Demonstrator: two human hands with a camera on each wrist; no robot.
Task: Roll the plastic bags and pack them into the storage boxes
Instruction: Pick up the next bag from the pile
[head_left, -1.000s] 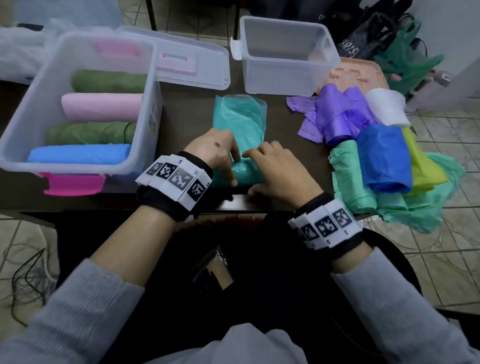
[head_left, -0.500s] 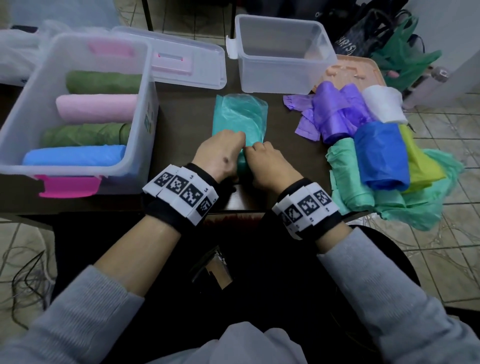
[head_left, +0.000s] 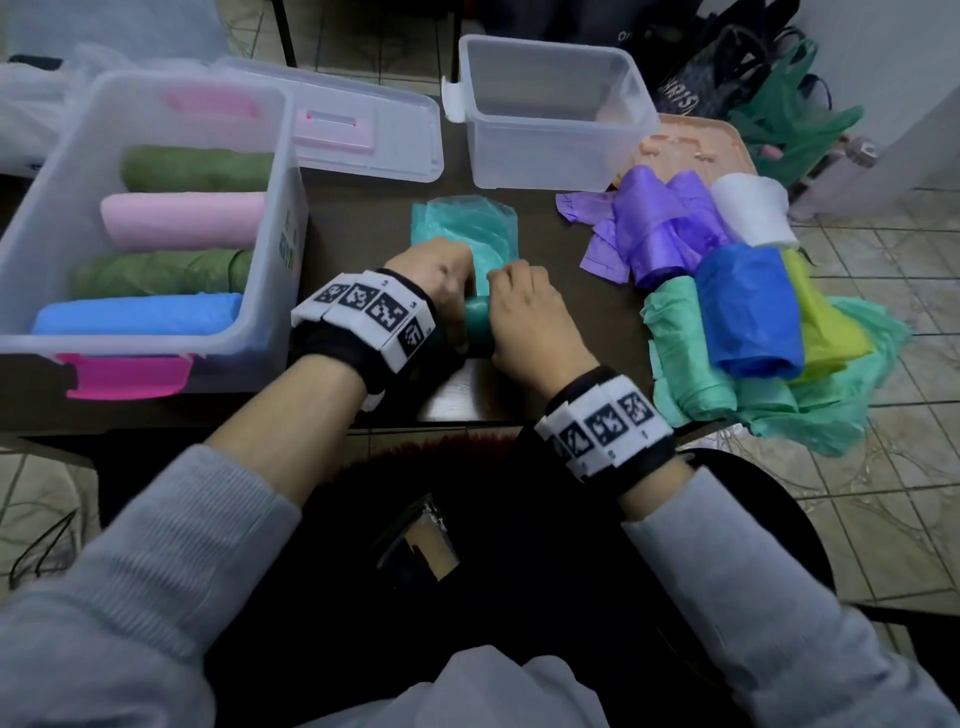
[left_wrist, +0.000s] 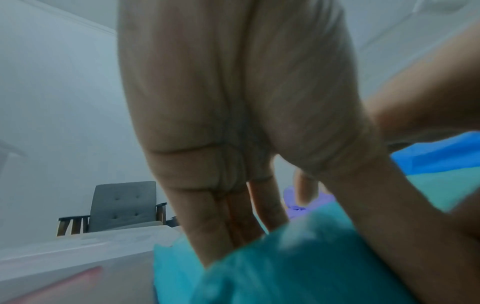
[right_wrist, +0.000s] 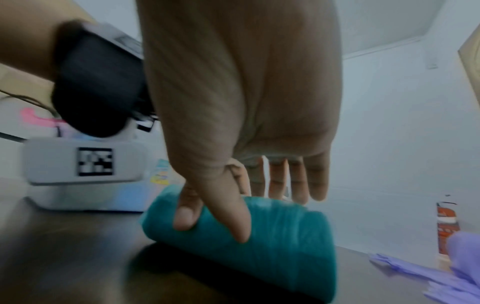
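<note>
A teal plastic bag (head_left: 467, 223) lies on the dark table, its near end wound into a thick roll (head_left: 478, 325). My left hand (head_left: 441, 275) and right hand (head_left: 524, 306) both grip that roll, fingers over the top and thumbs on the near side. In the right wrist view the roll (right_wrist: 272, 236) lies under the thumb (right_wrist: 233, 224). The left wrist view shows fingers (left_wrist: 221, 226) going down behind the teal plastic (left_wrist: 298, 257). A large clear storage box (head_left: 270, 171) at the left holds several rolled bags. A small clear box (head_left: 550, 161) stands empty behind the bag.
The large box's lid (head_left: 363, 135) lies flat behind it. A heap of loose bags fills the right table end: purple (head_left: 654, 228), white (head_left: 753, 215), blue (head_left: 748, 312), yellow-green (head_left: 826, 322), mint green (head_left: 685, 353). A peach tray (head_left: 696, 140) lies behind them. The table's front edge (head_left: 467, 410) is just under my wrists.
Both hands have drawn closer together on the roll and pushed it away from me. The roll is thicker and the flat part of the bag shorter.
</note>
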